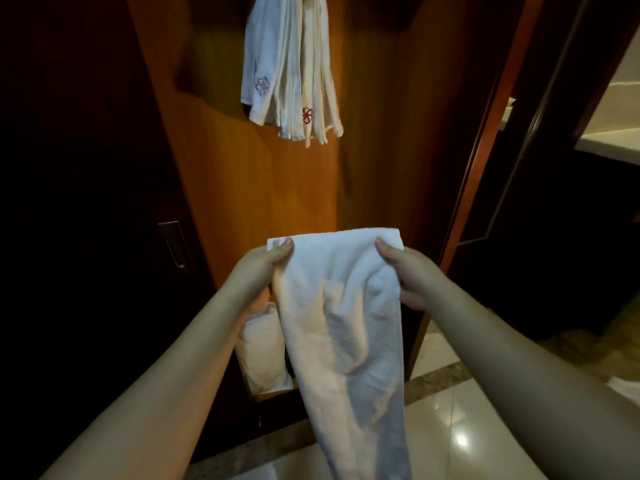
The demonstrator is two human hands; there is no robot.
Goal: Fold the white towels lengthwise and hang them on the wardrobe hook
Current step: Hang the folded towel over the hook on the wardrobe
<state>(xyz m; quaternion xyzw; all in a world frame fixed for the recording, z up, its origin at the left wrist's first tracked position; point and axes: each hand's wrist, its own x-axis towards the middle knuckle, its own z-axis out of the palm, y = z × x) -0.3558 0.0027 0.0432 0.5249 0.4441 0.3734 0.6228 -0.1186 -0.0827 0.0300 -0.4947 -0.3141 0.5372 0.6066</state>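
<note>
Near centre, before wardrobe panel (263, 188): folded white towel (341, 327) hangs long from my grip, left hand (258, 271) pinching left top corner, right hand (403, 275) pinching right. Far above, hung towels (289, 74) show red flower-like emblems; no readable lettering. Pale cloth bag (263, 351) low left.

Recessed metal pull handle (174, 244) on dark door panel (76, 202), left. White pillow (263, 348) standing low in the open compartment. Glossy marble floor tiles (446, 420) with darker inlaid border strip (433, 379), lower right. Pale countertop (609, 142), far right.
</note>
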